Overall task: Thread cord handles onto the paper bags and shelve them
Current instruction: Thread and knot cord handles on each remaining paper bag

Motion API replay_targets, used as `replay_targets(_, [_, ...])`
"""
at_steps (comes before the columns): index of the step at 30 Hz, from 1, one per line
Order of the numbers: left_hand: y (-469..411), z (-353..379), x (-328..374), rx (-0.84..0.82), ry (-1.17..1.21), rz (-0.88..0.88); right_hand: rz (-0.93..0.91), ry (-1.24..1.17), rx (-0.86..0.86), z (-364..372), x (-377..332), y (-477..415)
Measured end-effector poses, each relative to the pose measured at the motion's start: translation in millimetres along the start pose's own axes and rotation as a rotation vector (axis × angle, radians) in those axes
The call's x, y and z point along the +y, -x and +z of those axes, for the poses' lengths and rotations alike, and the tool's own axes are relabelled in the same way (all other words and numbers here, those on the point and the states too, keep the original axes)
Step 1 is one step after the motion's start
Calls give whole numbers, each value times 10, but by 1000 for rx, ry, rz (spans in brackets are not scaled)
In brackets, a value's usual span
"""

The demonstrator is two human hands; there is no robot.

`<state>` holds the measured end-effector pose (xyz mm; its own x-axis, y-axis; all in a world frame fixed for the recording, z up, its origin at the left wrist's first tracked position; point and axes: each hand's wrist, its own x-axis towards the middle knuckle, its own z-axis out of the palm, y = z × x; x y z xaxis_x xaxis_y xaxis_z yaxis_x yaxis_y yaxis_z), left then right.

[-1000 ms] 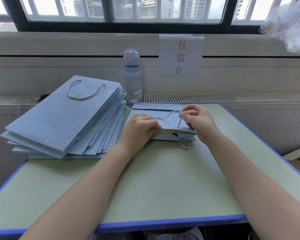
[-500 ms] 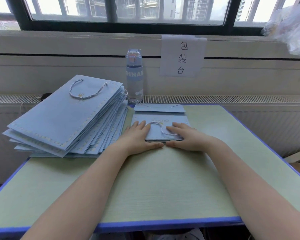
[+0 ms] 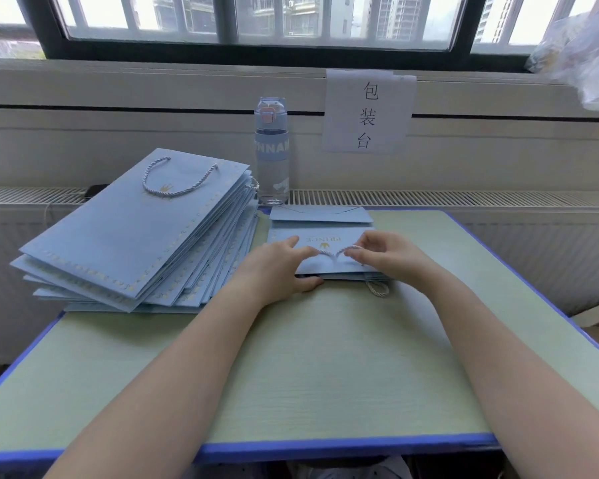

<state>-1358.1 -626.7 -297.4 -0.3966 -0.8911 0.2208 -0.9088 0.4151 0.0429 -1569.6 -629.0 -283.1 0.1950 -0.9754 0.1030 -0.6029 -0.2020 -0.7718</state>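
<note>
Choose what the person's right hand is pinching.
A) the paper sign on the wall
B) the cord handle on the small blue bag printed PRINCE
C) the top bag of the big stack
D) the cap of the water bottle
B: the right hand pinches one end of the cord handle, which lies across the small blue paper bag on the table.
</note>
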Motion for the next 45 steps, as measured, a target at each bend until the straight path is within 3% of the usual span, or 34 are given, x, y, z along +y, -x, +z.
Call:
replay_targets(3, [-21,5,100,80,-197,88,44,-202,230,-52,30,-58])
replay_targets(6, [-27,58,214,112,-245,138,174,-432,449,-161,96,-87])
replay_targets(9, [-49,121,214,164,-218,232,304,-475,522,-219,215,-97])
replay_targets(11, [-39,109,170,361,-166,304,313,-374,585,-224,266,-113])
replay_targets(13, [-39,94,82,610,-102,291,217,-214,668,-234,215,-87])
replay_targets(16, [-30,6,-44,851,8,185,-140,-266,663,-226,54,-1])
replay_targets(19, [-27,-31,-132,932,90,140,-429,-79,591,-139,-2,24])
replay_targets(22, [-12,-68,-134,986,90,167,-576,158,665,-108,17,-23])
replay_targets(28, [14,-191,-1,1044,41,264,-729,340,654,-135,-57,22])
replay_targets(34, [-13,-225,-88,1030,98,224,-601,455,737,-113,35,-64])
replay_targets(37, [-29,-211,-157,984,158,214,-570,245,732,-164,8,-49])
replay_targets(41, [-12,-259,-242,851,462,278,-412,-242,644,-214,-84,8])
replay_targets(45, [49,-386,-207,810,728,132,-358,-567,570,-225,-166,52])
